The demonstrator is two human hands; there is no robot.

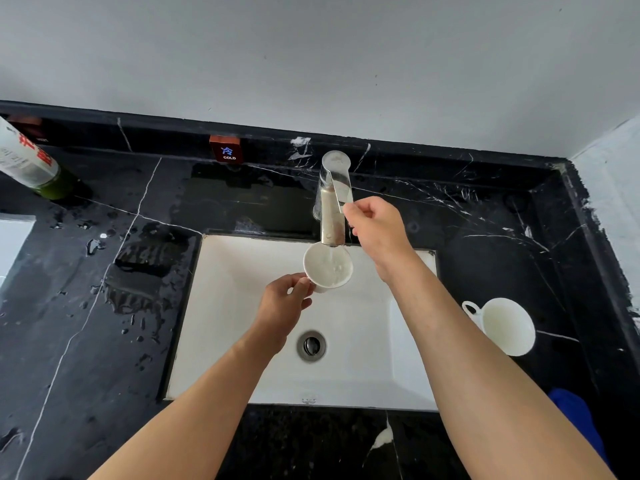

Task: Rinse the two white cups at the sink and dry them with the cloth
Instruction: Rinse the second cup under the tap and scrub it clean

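Our left hand [282,308] is pinching the white cup [328,266] by its near side under the faucet [333,202] at the sink's [242,341] far edge while our right hand [375,226] is gripping the lever; we are best keeping it upright beneath the stream, the second cup [507,325] waiting on the counter's right edge.

- Bench [467,209]: black marble with thin white veins.
- Sink [235,327]: white.
- Both cups (held [328,266], standing [507,325]): white.
- Tap [333,202]: silvery metal.
- Cloth [576,417]: blue.
- Bottle [29,157]: white label, red lettering, green base.
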